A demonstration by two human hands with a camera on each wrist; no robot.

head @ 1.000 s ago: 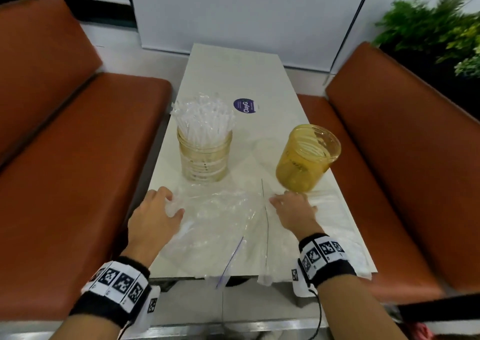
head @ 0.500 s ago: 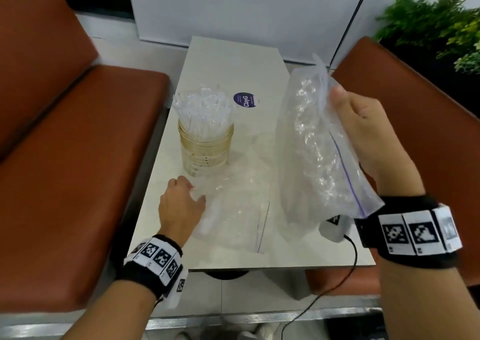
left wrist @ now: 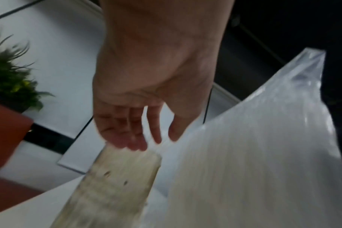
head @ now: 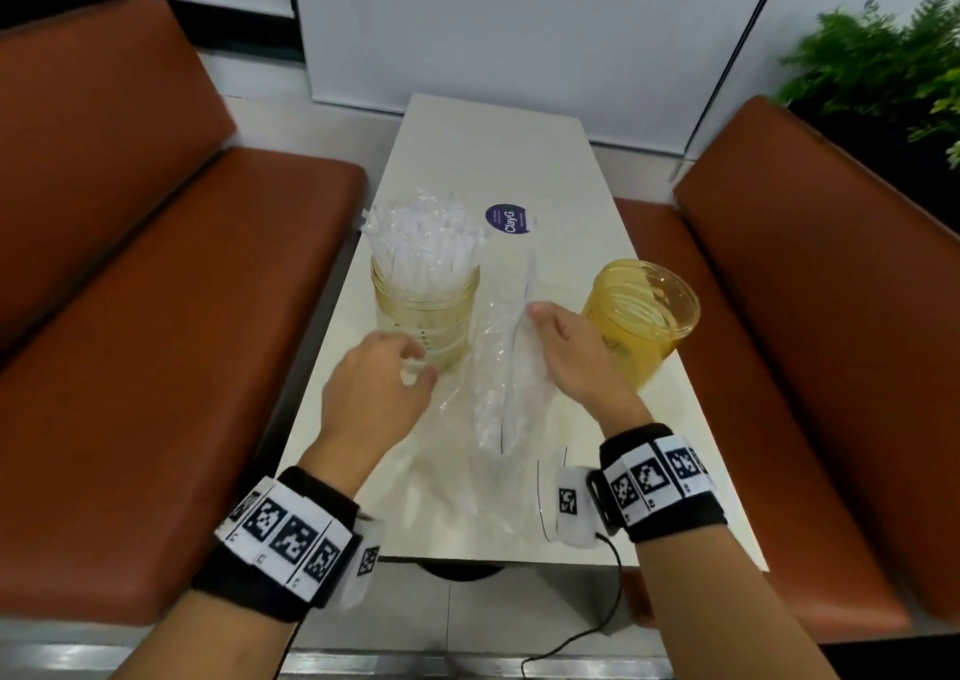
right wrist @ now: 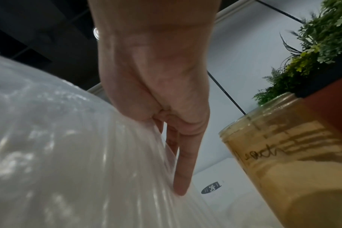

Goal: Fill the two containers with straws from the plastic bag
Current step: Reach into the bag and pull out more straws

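Observation:
Clear straws fill the left container, a see-through jar. The right container is amber and holds no straws. Between them a clear plastic bag stands upright on the table, and pale streaks inside look like straws. My right hand holds the bag near its top edge, thumb on one side; the right wrist view shows the fingers lying along the bag. My left hand hovers with relaxed fingers by the left container's base, holding nothing.
The narrow white table has orange bench seats on both sides. A round dark sticker lies behind the containers. More flat clear plastic lies at the near end of the table. Green plants stand at the back right.
My right hand has brought the bag down from up high on the right and stood it between the two containers. My left hand has moved forward off the flat plastic toward the left container.

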